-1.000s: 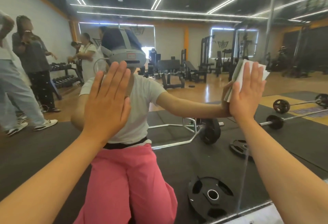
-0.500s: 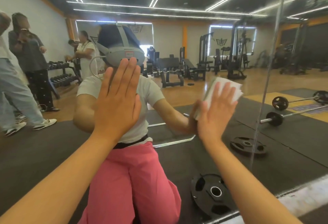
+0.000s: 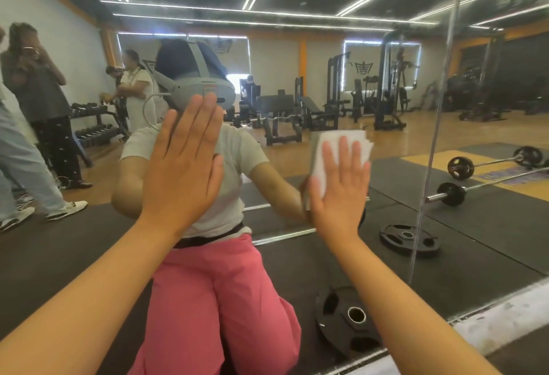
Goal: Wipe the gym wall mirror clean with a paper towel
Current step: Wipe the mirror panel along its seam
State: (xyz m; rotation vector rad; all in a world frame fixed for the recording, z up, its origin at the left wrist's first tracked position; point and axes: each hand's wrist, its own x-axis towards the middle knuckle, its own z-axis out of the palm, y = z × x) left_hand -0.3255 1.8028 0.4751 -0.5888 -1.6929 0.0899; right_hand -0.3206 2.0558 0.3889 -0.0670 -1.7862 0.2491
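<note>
I see my right grip [image 3: 338, 193] spread flat, fingers straight, pressing the folded white paper towel [image 3: 317, 154] against the mirror [image 3: 297, 56], left of the vertical seam [image 3: 430, 151] between panels. My left grip [image 3: 184, 163] lies wide and flat on the glass beside it, holding nothing, partly covering the reflected headset [image 3: 205, 89].

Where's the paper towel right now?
In the head view the paper towel sits right of centre, pressed flat against the mirror under the right hand, between the left hand and the vertical mirror seam.
</note>
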